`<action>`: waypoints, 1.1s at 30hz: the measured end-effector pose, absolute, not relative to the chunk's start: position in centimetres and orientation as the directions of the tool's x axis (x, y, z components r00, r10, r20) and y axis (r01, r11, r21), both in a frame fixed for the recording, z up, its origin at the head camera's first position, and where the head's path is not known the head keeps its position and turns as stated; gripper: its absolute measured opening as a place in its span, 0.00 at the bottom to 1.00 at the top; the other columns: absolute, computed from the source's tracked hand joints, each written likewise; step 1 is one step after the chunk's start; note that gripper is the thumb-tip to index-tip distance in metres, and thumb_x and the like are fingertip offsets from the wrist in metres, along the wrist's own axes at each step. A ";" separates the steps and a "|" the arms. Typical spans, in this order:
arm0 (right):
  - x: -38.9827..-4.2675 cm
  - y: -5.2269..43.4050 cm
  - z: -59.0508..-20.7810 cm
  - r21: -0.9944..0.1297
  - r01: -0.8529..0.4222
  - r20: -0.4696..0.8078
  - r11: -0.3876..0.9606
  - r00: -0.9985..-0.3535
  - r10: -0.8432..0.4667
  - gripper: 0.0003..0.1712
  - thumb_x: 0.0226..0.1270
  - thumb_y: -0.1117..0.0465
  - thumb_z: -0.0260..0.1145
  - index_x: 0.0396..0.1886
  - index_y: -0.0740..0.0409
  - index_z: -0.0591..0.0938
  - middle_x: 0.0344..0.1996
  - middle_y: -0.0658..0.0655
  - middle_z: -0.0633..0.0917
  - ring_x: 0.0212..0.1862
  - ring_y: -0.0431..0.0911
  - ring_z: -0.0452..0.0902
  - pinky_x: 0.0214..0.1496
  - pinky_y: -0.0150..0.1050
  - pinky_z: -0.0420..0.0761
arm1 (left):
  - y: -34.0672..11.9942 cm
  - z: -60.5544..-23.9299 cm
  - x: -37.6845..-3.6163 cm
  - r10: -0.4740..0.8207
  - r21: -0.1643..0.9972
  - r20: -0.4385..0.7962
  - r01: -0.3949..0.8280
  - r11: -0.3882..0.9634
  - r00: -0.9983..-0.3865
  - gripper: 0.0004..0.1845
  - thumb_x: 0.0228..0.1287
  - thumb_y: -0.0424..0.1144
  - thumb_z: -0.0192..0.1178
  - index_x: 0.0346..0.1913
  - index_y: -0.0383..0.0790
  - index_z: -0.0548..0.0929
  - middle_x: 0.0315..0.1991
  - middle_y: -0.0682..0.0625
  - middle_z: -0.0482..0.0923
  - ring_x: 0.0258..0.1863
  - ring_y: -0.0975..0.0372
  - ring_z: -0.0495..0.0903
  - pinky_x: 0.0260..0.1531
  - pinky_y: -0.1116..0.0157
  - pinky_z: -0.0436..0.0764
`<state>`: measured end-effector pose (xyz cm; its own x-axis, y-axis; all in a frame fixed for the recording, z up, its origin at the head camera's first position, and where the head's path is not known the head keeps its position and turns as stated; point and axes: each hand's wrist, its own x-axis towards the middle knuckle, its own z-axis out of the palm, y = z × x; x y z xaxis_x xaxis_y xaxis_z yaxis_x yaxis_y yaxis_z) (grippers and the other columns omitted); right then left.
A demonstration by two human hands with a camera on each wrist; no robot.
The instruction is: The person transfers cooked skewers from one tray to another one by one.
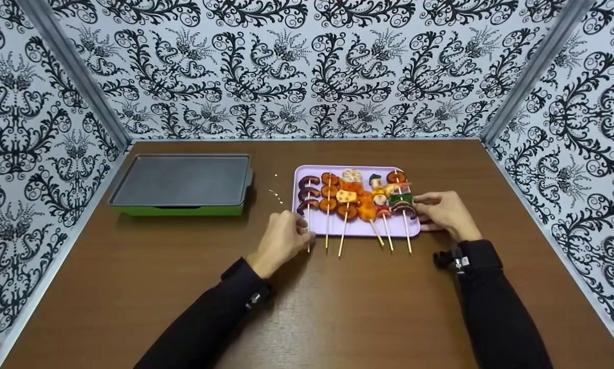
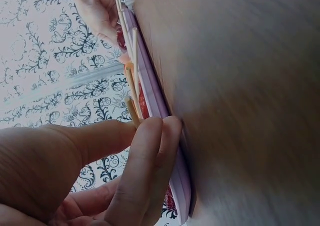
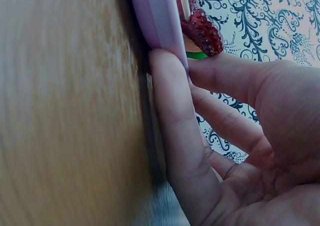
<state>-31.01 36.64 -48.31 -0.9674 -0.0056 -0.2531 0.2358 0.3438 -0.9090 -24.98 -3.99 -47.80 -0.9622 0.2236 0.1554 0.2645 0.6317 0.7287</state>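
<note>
Tray of skewers sits centre frame, gripped at both ends: left hand pinches its lower-left edge, right hand its right edge. Bare table below; griddle at left, well apart.

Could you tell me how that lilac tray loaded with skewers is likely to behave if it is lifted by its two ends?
The lilac tray looks thin and shallow-rimmed, so it probably feels light and may flex a little. The skewers lie loose with sticks overhanging the near edge, so tilting could let them slide or roll off. The left hand and right hand sit at opposite ends, which should help keep it level.
</note>
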 end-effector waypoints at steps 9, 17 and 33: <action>-31.2 36.6 -48.4 -0.913 0.226 -0.242 0.340 -0.970 -0.005 0.23 0.75 0.64 0.67 0.66 0.67 0.80 0.40 0.61 0.90 0.36 0.50 0.90 0.41 0.48 0.90 | -4.0 -47.8 -24.9 0.251 0.707 0.178 0.301 0.640 -0.951 0.05 0.61 0.36 0.76 0.30 0.41 0.89 0.20 0.55 0.85 0.14 0.69 0.80 0.21 0.69 0.83; -31.3 36.7 -48.6 -0.909 0.223 -0.238 0.353 -0.971 0.001 0.23 0.75 0.64 0.67 0.67 0.67 0.80 0.41 0.63 0.89 0.37 0.51 0.90 0.41 0.49 0.90 | -4.2 -47.6 -24.6 0.268 0.688 0.207 0.335 0.644 -0.941 0.06 0.63 0.37 0.74 0.31 0.40 0.89 0.19 0.55 0.85 0.12 0.71 0.78 0.21 0.68 0.82; -31.2 36.7 -48.4 -0.892 0.216 -0.235 0.397 -0.972 0.001 0.24 0.75 0.62 0.68 0.67 0.66 0.80 0.45 0.65 0.89 0.37 0.51 0.90 0.41 0.47 0.90 | -5.7 -46.6 -24.4 0.229 0.547 0.207 0.306 0.779 -0.951 0.18 0.65 0.54 0.73 0.45 0.43 0.92 0.30 0.54 0.89 0.26 0.62 0.85 0.26 0.62 0.83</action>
